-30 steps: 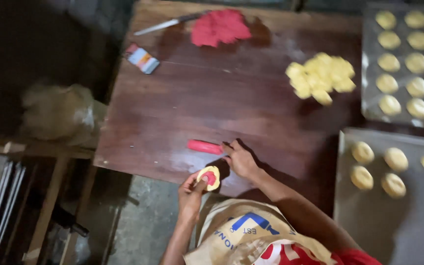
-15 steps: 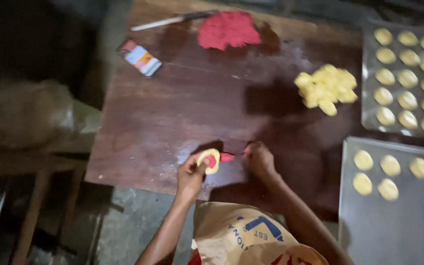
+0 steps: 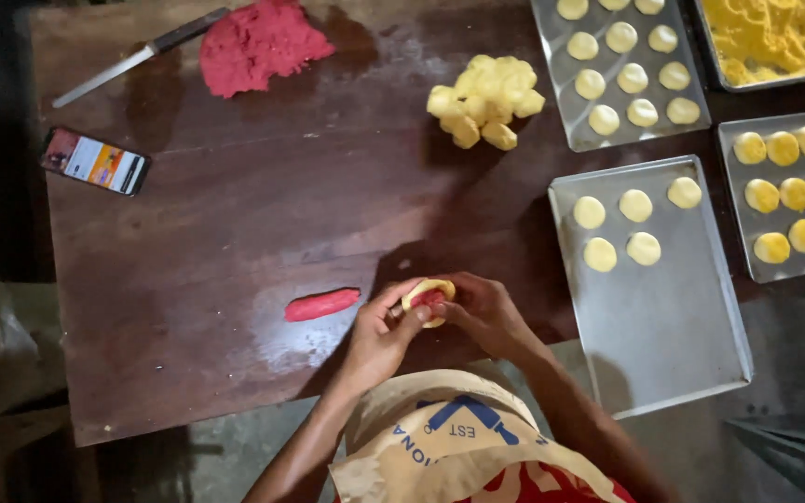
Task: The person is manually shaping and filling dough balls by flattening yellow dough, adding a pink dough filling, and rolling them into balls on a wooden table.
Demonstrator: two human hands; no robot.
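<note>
- Left hand point(image 3: 379, 337) and right hand point(image 3: 484, 312) both close their grip on a yellow dough disc point(image 3: 428, 300) with red filling, at the counter's point(image 3: 235, 224) near edge.
- A red dough roll point(image 3: 321, 304) lies just left.

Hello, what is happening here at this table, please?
A person stands at a dark wooden table and holds a small yellow dough piece with red filling in both hands, the left hand and the right hand closing around it. A red roll of filling lies beside the hands. A nearby metal tray holds five yellow rounds. Farther away lie a red dough lump, yellow dough chunks, a knife and a phone.
</note>
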